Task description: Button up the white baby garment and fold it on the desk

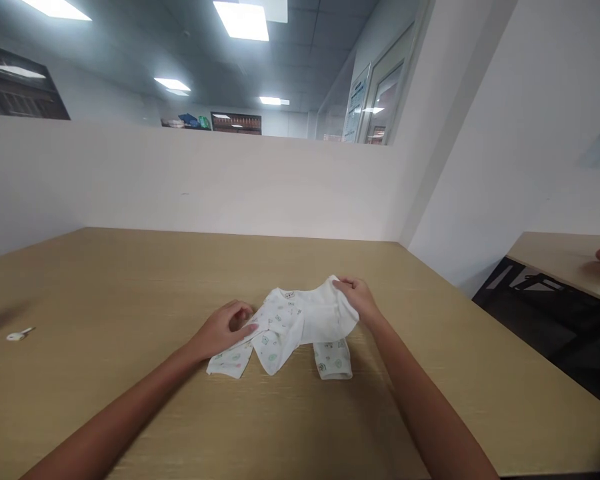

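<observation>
A small white baby shirt [300, 323] with a faint green print lies just below the middle of the frame on a light wooden desk [105, 280]. The left hand [225, 330] rests flat on the shirt's left sleeve, fingers spread and pressing the cloth down rather than gripping it. The right hand [357, 300] has its grip closed on the shirt's right side, pinching a fold of cloth between thumb and fingers and lifting it a little off the desk, turned over toward the middle.

The shirt looks thin, soft and very light; it likely drapes and creases at any pull, so it is best held at a hem, sleeve end or shoulder seam, with the other hand pinning it flat. It should not slip much on the wood.

The desk is open all around the shirt. A white wall closes off the far edge, and the right edge drops away toward a dark gap at the right of the frame. A small white object [19, 334] lies well apart at the left.
</observation>
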Demonstrator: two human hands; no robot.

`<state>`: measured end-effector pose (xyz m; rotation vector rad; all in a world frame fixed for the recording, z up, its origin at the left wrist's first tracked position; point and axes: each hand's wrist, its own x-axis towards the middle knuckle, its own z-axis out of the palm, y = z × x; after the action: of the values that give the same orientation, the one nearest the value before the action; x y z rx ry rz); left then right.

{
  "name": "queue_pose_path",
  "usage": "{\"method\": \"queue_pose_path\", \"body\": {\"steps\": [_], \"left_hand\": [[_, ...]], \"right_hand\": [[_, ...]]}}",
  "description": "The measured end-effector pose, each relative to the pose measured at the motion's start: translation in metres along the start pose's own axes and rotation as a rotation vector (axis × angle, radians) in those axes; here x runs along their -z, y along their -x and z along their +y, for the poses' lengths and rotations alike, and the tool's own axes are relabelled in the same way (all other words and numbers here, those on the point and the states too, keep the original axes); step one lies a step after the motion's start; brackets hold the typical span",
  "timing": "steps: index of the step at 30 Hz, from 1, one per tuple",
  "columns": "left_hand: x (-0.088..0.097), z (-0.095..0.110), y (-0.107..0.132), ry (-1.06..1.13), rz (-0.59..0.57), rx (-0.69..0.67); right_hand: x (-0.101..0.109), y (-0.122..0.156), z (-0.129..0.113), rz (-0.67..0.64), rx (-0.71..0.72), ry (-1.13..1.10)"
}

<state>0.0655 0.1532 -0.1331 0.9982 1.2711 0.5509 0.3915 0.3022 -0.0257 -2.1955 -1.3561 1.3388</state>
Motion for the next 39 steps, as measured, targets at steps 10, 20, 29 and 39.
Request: {"method": "queue_pose_path", "body": {"steps": [10,20,29,39], "left_hand": [[0.012,-0.005,0.006,-0.152,-0.17,0.035],[0.028,-0.024,0.005,-0.157,-0.288,0.119],[0.022,-0.025,0.004,-0.212,-0.277,0.115],[0.035,-0.026,-0.001,-0.142,-0.016,0.179]], "right_hand": [[-0.026,0.06,-0.052,-0.704,0.163,0.301],[0.061,0.049,-0.014,-0.656,-0.002,0.688],[0.033,0.066,-0.013,-0.702,-0.098,0.83],[0.073,0.043,0.002,-0.184,0.249,0.728]]}}
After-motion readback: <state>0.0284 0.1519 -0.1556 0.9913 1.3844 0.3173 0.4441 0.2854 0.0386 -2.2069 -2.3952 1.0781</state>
